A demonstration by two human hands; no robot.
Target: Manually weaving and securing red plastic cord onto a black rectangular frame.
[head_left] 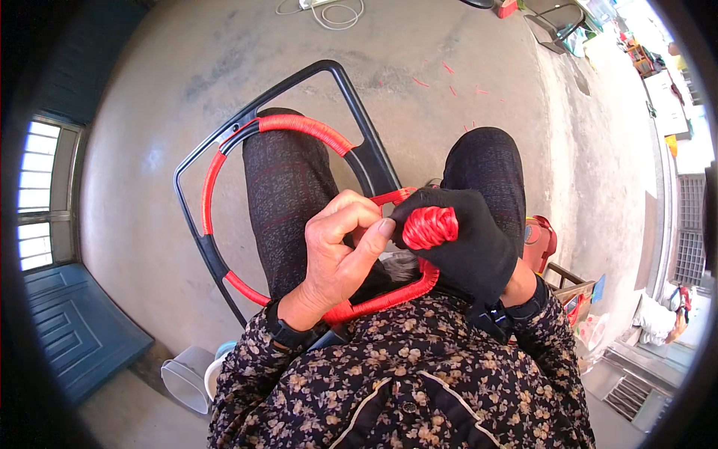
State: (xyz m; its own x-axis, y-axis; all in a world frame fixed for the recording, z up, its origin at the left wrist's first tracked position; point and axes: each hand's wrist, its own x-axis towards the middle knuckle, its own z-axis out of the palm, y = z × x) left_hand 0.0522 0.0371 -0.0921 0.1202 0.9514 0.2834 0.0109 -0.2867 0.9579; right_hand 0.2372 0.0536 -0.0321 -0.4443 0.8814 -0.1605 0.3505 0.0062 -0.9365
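A black metal frame [378, 146] with rounded openings lies across my lap and leans over my left thigh. Red cord wrapping [307, 127] covers much of its large ring and the smaller loop near my waist. My right hand [475, 239], in a black glove, grips a twisted bundle of red cord [430, 227] beside the wrapped loop. Just left of it my bare left hand [336, 243] is closed, its thumb and fingers pinched together close to the glove. What sits in that pinch is too small to make out. Part of the loop is hidden behind both hands.
Short red scraps [449, 68] are scattered on the concrete floor ahead. A white cable [344, 22] lies at the far edge. Beside me on the left stands a clear plastic bin [185, 378]; a red container [538, 243] is on the right, behind my right arm.
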